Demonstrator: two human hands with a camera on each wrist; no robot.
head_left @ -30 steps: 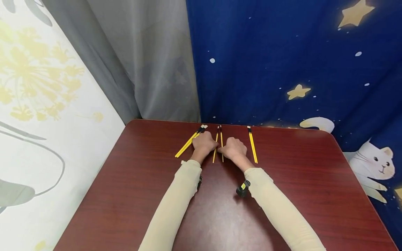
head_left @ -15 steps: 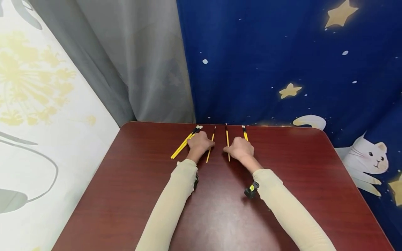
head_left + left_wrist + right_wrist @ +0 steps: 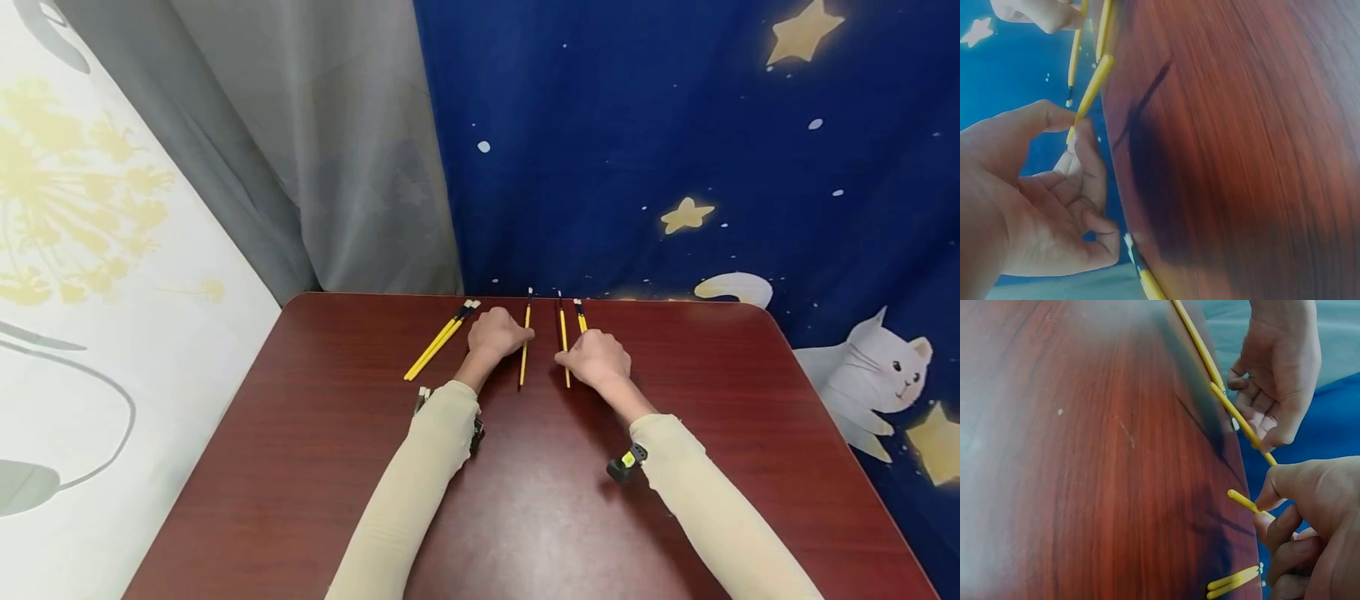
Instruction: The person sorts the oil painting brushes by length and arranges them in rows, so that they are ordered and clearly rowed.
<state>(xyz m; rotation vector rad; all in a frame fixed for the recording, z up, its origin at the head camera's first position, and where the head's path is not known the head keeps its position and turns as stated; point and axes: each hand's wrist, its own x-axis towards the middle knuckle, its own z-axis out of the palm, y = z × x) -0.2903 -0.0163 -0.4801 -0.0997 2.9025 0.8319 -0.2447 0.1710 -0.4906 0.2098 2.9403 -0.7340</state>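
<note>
My left hand [image 3: 495, 332] pinches a thin yellow-handled paintbrush [image 3: 527, 321] between thumb and fingertips. In the left wrist view its yellow handle [image 3: 1093, 87] sticks up past the fingers, apart from the tabletop. My right hand [image 3: 598, 358] pinches a second thin paintbrush [image 3: 564, 333] likewise, its handle end [image 3: 1240, 498] angled over the table in the right wrist view. The two held brushes stand side by side, a small gap between them, dark and pale tips toward the curtain. Beyond the right hand lies a pair of yellow brushes [image 3: 581, 317], partly hidden by it.
Two wider brushes [image 3: 438, 340] with black ferrules and white bristles lie slanted left of my left hand. The dark red table [image 3: 360, 467] ends at its far edge against a grey curtain [image 3: 375, 167] and a blue curtain [image 3: 570, 167]. A patterned white wall [image 3: 135, 275] borders the left.
My two hands have drawn apart, each with a brush; the right moved rightward, now covering part of the right pair. The left has lately shifted right, away from the wider brushes. The head view turned slightly.
</note>
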